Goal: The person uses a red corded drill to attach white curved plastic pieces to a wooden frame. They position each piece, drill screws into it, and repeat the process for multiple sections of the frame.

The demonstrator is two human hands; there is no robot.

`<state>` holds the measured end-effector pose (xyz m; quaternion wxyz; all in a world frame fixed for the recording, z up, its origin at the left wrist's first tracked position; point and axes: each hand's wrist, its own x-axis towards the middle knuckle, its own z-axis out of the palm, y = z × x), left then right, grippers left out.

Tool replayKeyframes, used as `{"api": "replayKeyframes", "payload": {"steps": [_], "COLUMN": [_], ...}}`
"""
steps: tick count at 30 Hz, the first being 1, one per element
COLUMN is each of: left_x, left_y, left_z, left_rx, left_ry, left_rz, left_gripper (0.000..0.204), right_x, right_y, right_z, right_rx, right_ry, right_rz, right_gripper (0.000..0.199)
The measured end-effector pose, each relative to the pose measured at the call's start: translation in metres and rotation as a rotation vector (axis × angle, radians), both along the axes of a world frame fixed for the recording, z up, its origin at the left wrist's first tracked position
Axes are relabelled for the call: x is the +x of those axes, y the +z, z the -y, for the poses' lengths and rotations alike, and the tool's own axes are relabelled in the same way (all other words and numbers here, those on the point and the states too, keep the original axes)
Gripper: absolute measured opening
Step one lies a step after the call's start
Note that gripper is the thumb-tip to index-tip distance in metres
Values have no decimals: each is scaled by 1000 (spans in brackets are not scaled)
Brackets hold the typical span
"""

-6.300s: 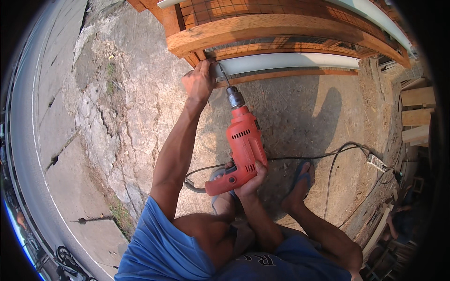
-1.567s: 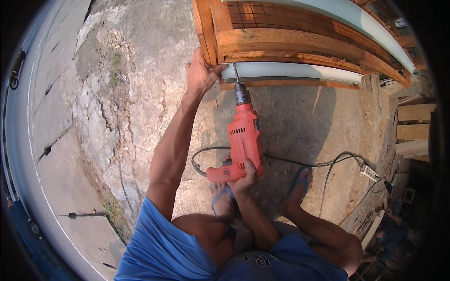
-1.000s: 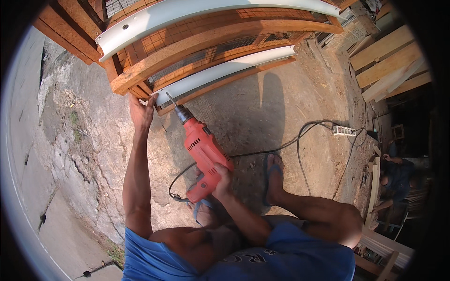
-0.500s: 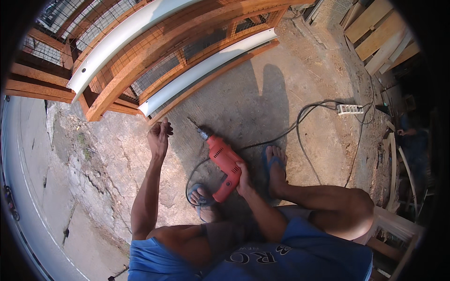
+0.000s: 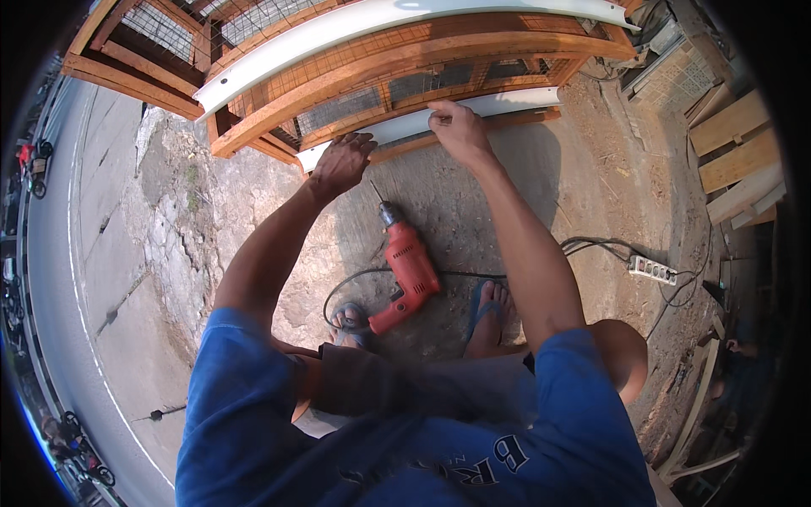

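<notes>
White and smooth, the lower strip (image 5: 439, 118) lies along the bottom rail of the wooden frame (image 5: 380, 72). The right hand (image 5: 456, 127) rests on it with fingers curled over its top edge; the left hand (image 5: 338, 165) hangs half-open by its left end, and contact cannot be told. A red drill (image 5: 410, 270) lies on the ground between the feet, so drilling looks paused and the strip seems to be in the seating or checking stage; no screws show. An upper white strip (image 5: 380, 25) runs along the top rail. Wire mesh (image 5: 422, 84) fills the orange-brown, straight-sawn frame. Rough, cracked ground (image 5: 169, 220) spreads below, with a black cord running to a power strip (image 5: 652, 269).
</notes>
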<state>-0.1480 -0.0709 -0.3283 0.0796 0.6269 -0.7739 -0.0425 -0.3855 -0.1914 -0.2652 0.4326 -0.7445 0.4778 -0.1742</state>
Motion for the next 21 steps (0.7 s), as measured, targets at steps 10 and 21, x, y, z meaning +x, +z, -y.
{"api": "replayKeyframes", "payload": {"steps": [10, 21], "left_x": [-26, -11], "left_y": [-53, -58], "left_z": [8, 21], "left_rx": [-128, -250], "left_ry": [265, 235], "left_rz": [261, 279], "left_gripper": [60, 54], "right_x": [-24, -19], "right_y": [-68, -110], "right_z": [72, 86], "right_rx": [-828, -972], "right_ry": [544, 480], "right_rz": [-530, -445], "right_gripper": [52, 53]}}
